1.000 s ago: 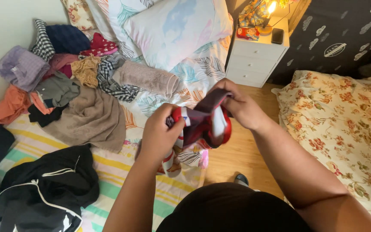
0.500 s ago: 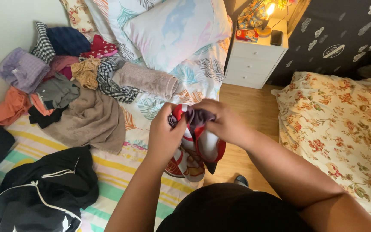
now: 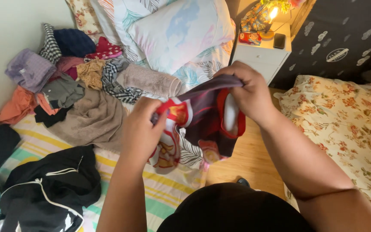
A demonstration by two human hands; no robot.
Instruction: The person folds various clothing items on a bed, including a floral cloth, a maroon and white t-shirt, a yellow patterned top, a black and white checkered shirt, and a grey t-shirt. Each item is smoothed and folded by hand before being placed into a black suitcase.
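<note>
Since half a second ago your hands have drawn apart and lifted, so the small garment (image 3: 202, 124) that was bunched between them is now stretched open above the edge of the bed (image 3: 172, 189).

That bed, with its striped cover, carries the big things: a pale patterned pillow (image 3: 181, 30) at the head, a heap of unfolded clothes (image 3: 74, 86) towards the wall, and a black jacket (image 3: 48, 189) at the near corner. A white nightstand (image 3: 260, 56) stands beyond, with a lit lamp (image 3: 273, 13) on it.

Your right hand (image 3: 250, 92) is clenched on the garment's dark upper edge; your left hand (image 3: 142, 129) pinches the red-trimmed side lower down. The piece hangs in the air between them, touching nothing else.

You look to be opening it out for folding. Next, I'd judge, you need to find its true edges and level them, keeping both grips firm so the cloth does not twist.
</note>
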